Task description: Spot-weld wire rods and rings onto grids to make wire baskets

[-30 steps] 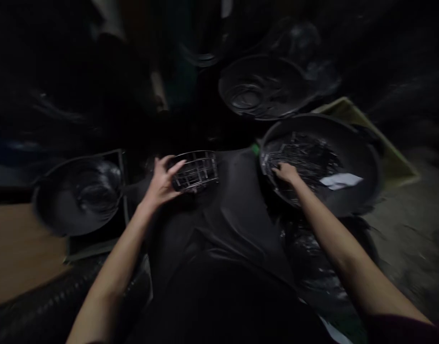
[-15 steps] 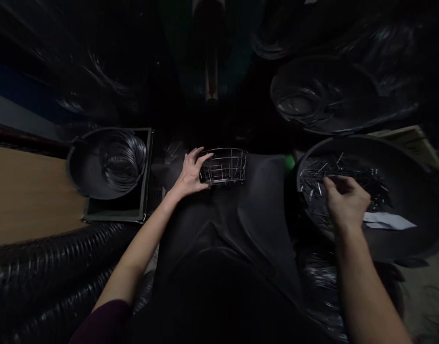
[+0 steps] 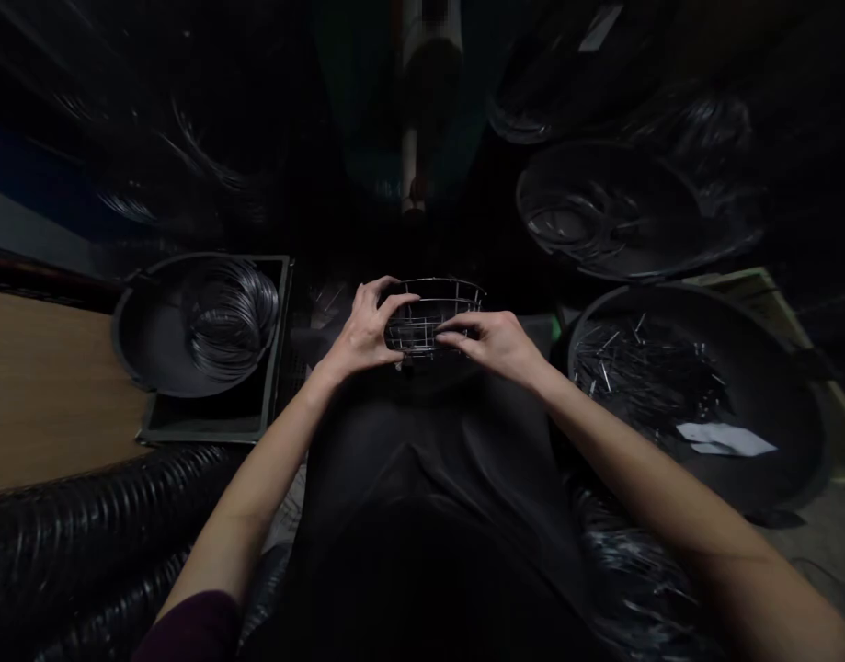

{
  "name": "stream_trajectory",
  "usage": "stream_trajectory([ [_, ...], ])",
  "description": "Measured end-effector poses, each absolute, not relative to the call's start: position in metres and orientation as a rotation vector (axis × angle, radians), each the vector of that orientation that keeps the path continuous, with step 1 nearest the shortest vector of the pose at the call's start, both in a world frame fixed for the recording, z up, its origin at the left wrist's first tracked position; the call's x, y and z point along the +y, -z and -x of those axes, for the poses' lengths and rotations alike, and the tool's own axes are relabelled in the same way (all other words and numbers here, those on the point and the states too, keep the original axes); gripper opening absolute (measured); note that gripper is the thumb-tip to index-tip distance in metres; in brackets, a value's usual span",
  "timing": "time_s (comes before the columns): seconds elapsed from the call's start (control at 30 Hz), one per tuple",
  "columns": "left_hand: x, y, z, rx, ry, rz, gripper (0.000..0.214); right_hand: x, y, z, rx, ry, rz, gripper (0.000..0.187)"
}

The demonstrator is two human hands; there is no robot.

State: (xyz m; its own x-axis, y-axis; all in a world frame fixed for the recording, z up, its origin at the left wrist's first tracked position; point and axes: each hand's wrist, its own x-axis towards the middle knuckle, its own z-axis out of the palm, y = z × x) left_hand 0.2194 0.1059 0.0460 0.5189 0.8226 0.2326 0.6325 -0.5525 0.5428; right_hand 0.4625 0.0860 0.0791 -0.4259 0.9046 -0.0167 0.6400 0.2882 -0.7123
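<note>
Wire-grid basket [image 3: 416,333], curved, is gripped by left hand [image 3: 363,338]; right hand [image 3: 499,343] pinched, contents unclear.

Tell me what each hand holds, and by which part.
The left hand holds the wire basket by its left end, thumb low, fingers at the rim. The right hand is at the basket; whether it grips anything cannot be told.

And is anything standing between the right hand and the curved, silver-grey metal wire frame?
Nothing visible does. The right hand is at the right half of the wire frame, overlapping its wires in view; the left hand holds the opposite side. Right-hand contact is unclear.
</note>
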Motion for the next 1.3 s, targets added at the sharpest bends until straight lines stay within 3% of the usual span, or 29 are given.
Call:
stream_trajectory([
  [0.13,0.116,-0.057,-0.210,1.221,-0.695,-2.353,0.078,0.094,-0.073,-0.449,-2.531,-0.344,1.178,0.035],
  [0.27,0.126,-0.059,-0.204,1.205,-0.761,-2.350,0.082,0.109,-0.068,-0.452,-2.594,-0.142,0.960,0.030],
  [0.57,0.156,-0.071,-0.202,1.132,-0.914,-2.339,0.085,0.151,-0.089,-0.454,-2.474,-0.121,0.635,0.032],
  [0.9,0.170,-0.078,-0.203,1.176,-0.938,-2.301,0.085,0.167,-0.092,-0.454,-2.471,-0.041,0.656,0.027],
  [1.3,0.195,-0.084,-0.203,1.177,-0.926,-2.301,0.070,0.189,-0.092,-0.452,-2.452,-0.160,0.746,0.029],
])
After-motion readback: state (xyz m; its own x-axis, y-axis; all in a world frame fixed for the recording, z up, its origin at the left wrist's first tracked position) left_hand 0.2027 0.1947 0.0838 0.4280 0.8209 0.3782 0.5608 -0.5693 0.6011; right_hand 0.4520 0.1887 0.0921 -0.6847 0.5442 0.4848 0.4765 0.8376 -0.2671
